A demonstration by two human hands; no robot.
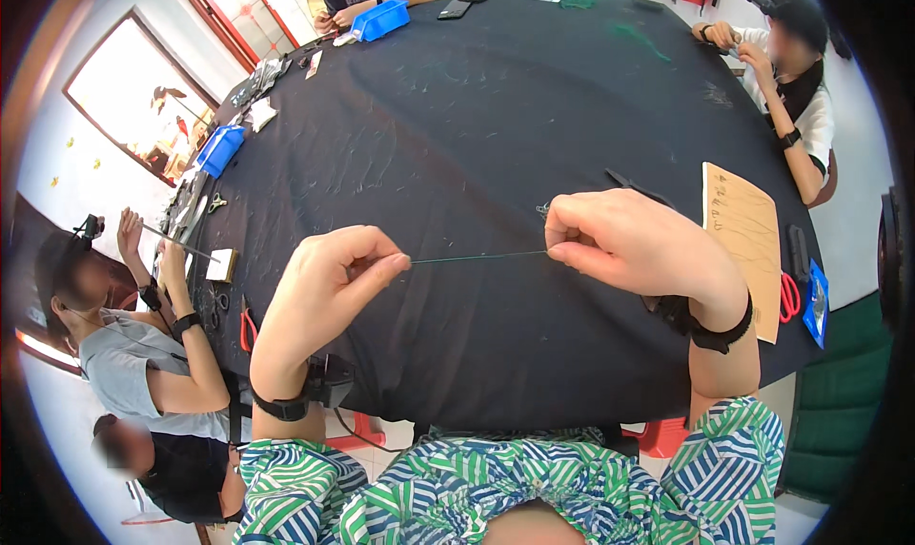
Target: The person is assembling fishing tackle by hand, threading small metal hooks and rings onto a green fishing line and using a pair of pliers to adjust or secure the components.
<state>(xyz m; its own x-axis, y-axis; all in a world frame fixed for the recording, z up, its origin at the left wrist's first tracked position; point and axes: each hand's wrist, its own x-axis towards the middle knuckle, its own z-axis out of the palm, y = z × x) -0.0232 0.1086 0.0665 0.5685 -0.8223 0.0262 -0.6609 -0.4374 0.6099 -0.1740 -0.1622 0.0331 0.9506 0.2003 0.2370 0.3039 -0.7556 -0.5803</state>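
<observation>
A thin green thread (477,257) is stretched nearly level and taut between my two hands, above a dark tablecloth (457,345). At its left end my left hand (329,273) pinches it between thumb and forefinger. My right hand (634,242) grips the other end the same way, fingers curled in. Part of a black tool (637,186) lies just beyond my right hand, which hides some of it. Whether the thread runs on inside either hand cannot be seen.
Right of my right hand lie a brown marked sheet (739,216), red-handled scissors (789,297) and a blue packet (816,307). Red-handled pliers (248,326) rest by my left wrist. Blue bins (221,151) stand along the table's far left edge. Several people work around it.
</observation>
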